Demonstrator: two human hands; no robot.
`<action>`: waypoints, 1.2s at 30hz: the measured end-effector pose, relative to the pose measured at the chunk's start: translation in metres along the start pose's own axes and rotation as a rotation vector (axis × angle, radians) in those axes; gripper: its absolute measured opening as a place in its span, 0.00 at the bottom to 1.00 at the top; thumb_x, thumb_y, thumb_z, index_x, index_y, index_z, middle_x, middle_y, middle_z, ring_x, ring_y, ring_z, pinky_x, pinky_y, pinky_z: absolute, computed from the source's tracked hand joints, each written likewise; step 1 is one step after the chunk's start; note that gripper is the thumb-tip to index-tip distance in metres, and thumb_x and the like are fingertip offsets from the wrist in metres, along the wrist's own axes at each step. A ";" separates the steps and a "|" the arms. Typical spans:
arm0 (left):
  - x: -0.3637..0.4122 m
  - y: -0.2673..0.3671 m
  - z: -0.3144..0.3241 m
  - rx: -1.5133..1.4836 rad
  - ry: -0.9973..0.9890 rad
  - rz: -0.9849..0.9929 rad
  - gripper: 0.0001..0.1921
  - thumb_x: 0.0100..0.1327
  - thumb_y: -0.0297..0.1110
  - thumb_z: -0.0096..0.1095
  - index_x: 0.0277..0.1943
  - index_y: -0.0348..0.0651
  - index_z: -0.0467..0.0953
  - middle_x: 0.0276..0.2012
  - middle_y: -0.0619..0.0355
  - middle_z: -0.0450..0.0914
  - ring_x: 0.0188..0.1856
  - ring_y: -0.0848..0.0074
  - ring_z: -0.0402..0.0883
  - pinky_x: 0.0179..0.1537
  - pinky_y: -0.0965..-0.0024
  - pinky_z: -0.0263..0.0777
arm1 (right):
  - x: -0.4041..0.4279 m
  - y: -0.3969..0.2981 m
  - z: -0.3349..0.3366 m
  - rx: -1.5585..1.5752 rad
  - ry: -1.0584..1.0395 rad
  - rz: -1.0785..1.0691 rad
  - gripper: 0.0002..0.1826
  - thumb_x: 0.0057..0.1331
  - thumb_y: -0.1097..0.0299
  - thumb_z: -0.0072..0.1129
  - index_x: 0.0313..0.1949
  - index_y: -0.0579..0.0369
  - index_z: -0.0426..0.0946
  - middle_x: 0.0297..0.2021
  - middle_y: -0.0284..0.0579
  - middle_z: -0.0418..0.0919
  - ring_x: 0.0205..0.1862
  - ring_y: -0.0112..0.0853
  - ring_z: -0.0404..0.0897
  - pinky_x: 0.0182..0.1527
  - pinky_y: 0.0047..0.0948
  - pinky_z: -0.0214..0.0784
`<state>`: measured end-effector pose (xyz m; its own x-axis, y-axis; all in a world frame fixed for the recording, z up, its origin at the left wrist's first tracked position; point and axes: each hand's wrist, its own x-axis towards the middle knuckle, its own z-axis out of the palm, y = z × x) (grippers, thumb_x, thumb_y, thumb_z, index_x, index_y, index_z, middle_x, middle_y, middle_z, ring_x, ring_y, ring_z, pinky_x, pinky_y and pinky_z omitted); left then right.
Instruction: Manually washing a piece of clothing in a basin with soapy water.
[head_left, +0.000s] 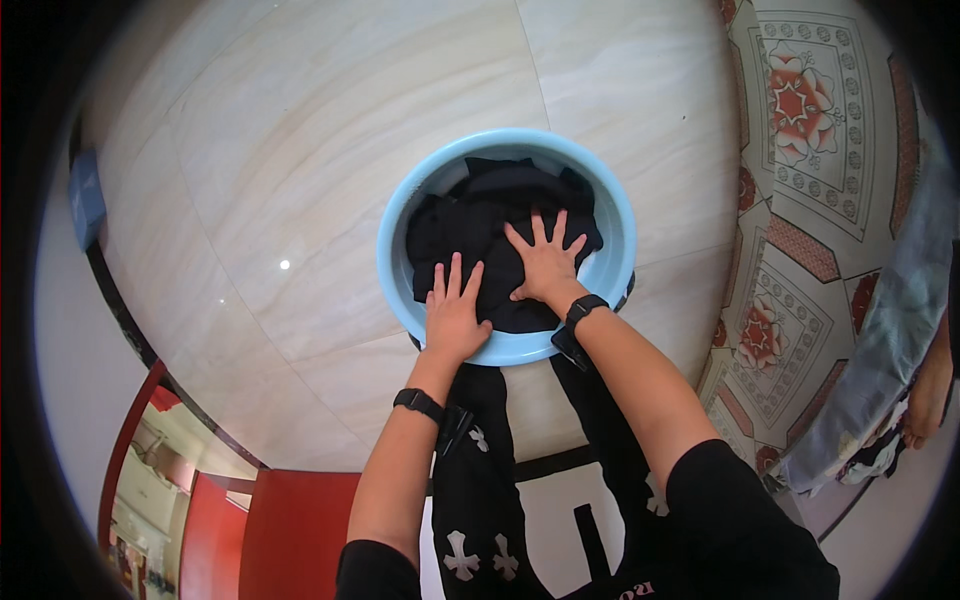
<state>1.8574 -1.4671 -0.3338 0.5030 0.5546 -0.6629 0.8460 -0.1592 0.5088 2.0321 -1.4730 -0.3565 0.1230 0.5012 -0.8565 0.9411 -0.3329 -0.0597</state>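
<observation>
A round light-blue plastic basin (393, 247) stands on the floor just beyond my knees, and dark clothing (480, 217) fills most of it. My left hand (454, 315) rests palm down on the near left part of the cloth, its fingers spread, the wrist above the basin's near rim. To the right, my right hand (550, 259) lies flat on the same clothing with fingers wide apart. Neither hand grips the fabric. Each wrist wears a black band. Whatever lies under the dark cloth is hidden.
Marble-look tiles (315, 187) cover the floor. A patterned floor covering (795, 225) runs along the right, with a sheer bluish cloth (877, 360) and part of another person's bare foot or hand (928, 397). A red panel (300, 532) stands lower left; a blue object (87, 199) is far left.
</observation>
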 end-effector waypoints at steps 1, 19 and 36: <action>0.006 0.000 0.002 0.056 -0.038 -0.025 0.48 0.40 0.32 0.70 0.67 0.53 0.54 0.70 0.48 0.43 0.68 0.46 0.46 0.63 0.48 0.52 | 0.006 -0.001 0.005 0.008 -0.003 0.000 0.62 0.34 0.52 0.77 0.67 0.19 0.45 0.70 0.45 0.36 0.69 0.60 0.31 0.58 0.75 0.38; 0.090 -0.036 0.044 0.312 -0.368 -0.114 0.25 0.57 0.44 0.59 0.58 0.56 0.67 0.45 0.52 0.79 0.50 0.60 0.76 0.52 0.59 0.67 | 0.081 0.024 0.113 0.009 0.063 -0.002 0.30 0.57 0.49 0.49 0.60 0.37 0.63 0.62 0.40 0.62 0.65 0.37 0.58 0.64 0.35 0.51; 0.068 -0.039 0.054 0.174 -0.159 -0.131 0.27 0.56 0.27 0.50 0.61 0.53 0.63 0.46 0.46 0.77 0.48 0.53 0.75 0.48 0.58 0.70 | 0.046 0.016 0.092 0.207 0.195 -0.022 0.10 0.51 0.70 0.55 0.34 0.57 0.76 0.30 0.55 0.79 0.36 0.50 0.79 0.40 0.41 0.73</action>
<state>1.8680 -1.4670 -0.4286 0.3973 0.4469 -0.8015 0.9163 -0.2406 0.3200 2.0238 -1.5292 -0.4440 0.1801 0.6475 -0.7405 0.8624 -0.4660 -0.1978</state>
